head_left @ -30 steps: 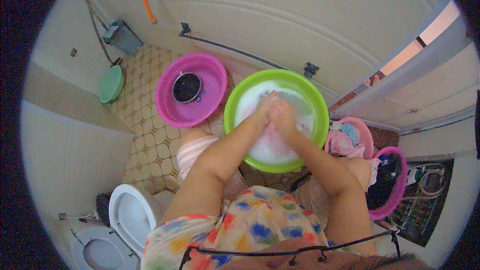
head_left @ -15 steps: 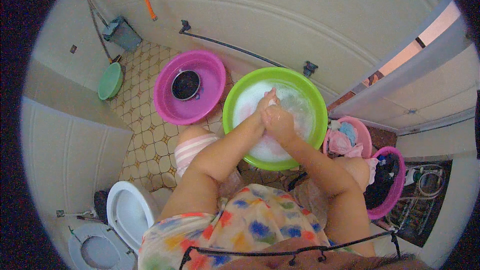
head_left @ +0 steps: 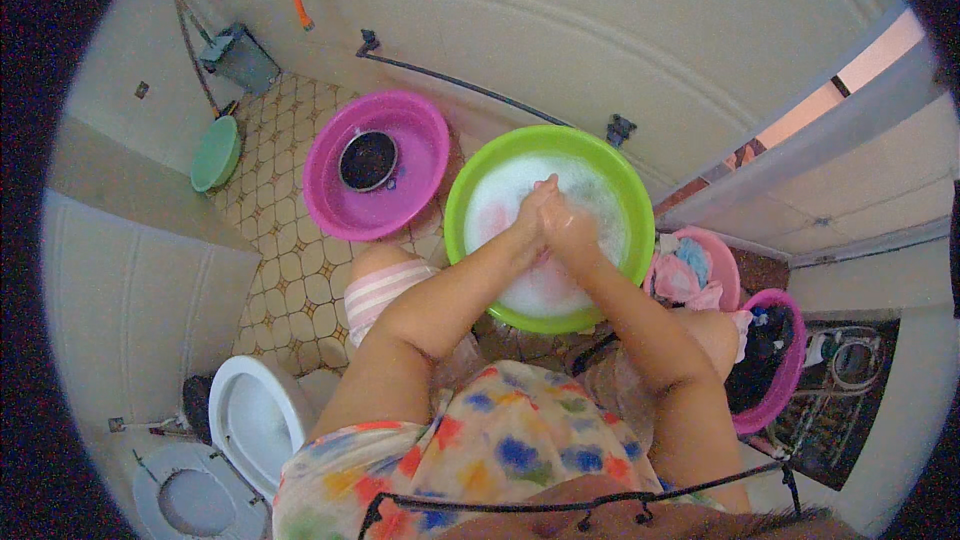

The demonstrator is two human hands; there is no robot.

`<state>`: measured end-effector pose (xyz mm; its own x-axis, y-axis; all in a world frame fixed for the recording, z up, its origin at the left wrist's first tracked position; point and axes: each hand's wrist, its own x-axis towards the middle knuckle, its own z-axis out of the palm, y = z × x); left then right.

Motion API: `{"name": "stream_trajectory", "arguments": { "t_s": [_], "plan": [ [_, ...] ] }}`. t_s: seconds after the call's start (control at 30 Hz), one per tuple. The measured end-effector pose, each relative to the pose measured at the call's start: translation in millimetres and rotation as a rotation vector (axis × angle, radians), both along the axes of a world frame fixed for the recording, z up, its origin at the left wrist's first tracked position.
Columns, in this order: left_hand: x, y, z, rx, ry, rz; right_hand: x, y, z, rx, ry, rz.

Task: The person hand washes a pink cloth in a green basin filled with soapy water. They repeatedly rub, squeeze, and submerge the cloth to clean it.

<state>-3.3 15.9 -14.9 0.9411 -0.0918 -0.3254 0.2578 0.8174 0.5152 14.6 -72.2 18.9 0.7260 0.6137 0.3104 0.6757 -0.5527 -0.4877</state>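
Note:
A lime-green basin (head_left: 641, 225) stands in front of me, full of water under white suds (head_left: 500, 178). Pinkish fabric (head_left: 495, 217) shows faintly beneath the foam. Over the middle of the basin, my left hand (head_left: 530, 213) and my right hand (head_left: 573, 230) press together with their fingers closed. Foam clings to the right one. Whatever lies between the palms is hidden; a bit of pink shows just below them, but I cannot tell whether it is held or in the water.
Left of the green basin sits a magenta basin (head_left: 330, 212) holding a dark round container (head_left: 368, 160). To the right are a pink tub (head_left: 727, 275) of clothes and a magenta tub (head_left: 793, 360) of dark clothes. A toilet (head_left: 230, 372) stands at lower left; a tap hose (head_left: 298, 2) hangs upper left.
My hands have shifted against each other over the suds, the right one turning and sliding slightly right. The whole view has tilted a little, so the surroundings sit slightly higher.

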Motion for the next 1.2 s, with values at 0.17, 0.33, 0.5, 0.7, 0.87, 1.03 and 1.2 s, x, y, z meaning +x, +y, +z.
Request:
{"name": "stream_trajectory", "arguments": {
  "t_s": [0.17,0.33,0.5,0.7,0.87,1.03,1.2],
  "plan": [
    [6.6,-24.6,23.2,0.242,0.242,0.076,68.1,-21.2,-31.8,0.107,0.267,-0.237],
    [30.9,32.0,-32.1,0.275,0.167,0.160,72.2,-16.4,-49.9,0.252,0.332,-0.270],
    [31.8,62.5,-99.6,0.826,0.058,0.298,56.2,-6.8,-62.5,0.061,0.558,-0.017],
    [15.7,20.3,-23.6,0.575,0.202,0.287,58.9,-16.9,-72.5,0.164,0.624,-0.183],
    [25.1,10.5,-29.3,0.218,0.224,0.142,29.9,5.8,-61.7,0.294,0.400,-0.169],
    [38.4,42.1,-80.0,0.269,0.188,-0.017,-9.5,6.9,-4.5,0.110,0.265,0.057],
    [21.4,-15.2,14.3,0.184,0.229,0.099,23.4,-10.8,-12.8,-0.023,0.193,-0.089]
  ]
}}
